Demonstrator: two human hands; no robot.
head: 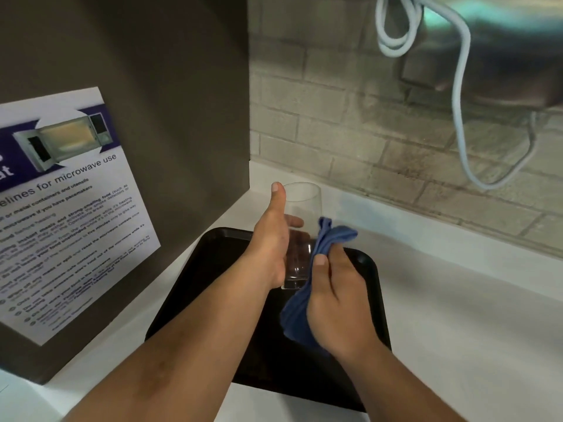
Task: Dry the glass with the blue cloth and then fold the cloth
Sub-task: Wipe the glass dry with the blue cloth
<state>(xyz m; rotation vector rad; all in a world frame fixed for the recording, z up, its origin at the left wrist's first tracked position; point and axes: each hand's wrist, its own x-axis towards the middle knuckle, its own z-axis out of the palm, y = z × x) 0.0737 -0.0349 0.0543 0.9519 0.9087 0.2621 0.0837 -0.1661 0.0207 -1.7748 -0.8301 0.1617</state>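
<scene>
While held above a black tray [213, 287], clear glass [301, 205] gripped by left hand [271, 248], right hand [338, 300] pinching blue cloth [327, 239] against its side.

Left hand [271, 248] gripped the glass [300, 220], thumb up along its side; right hand [338, 296] pinched the cloth [304, 287] against it, both bare forearms stretched forward.

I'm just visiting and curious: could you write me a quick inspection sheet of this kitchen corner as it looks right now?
Surface: white counter with a black tray on it.
Job's things: clear glass held above the tray; blue cloth bunched against its side, not folded.
Clutter: nothing seen.
Hands: left hand grips the glass; right hand grips the cloth.
Cables: white cord hangs looped by the wall.
Surroundings: brick-pattern wall; microwave notice on a dark panel.
</scene>
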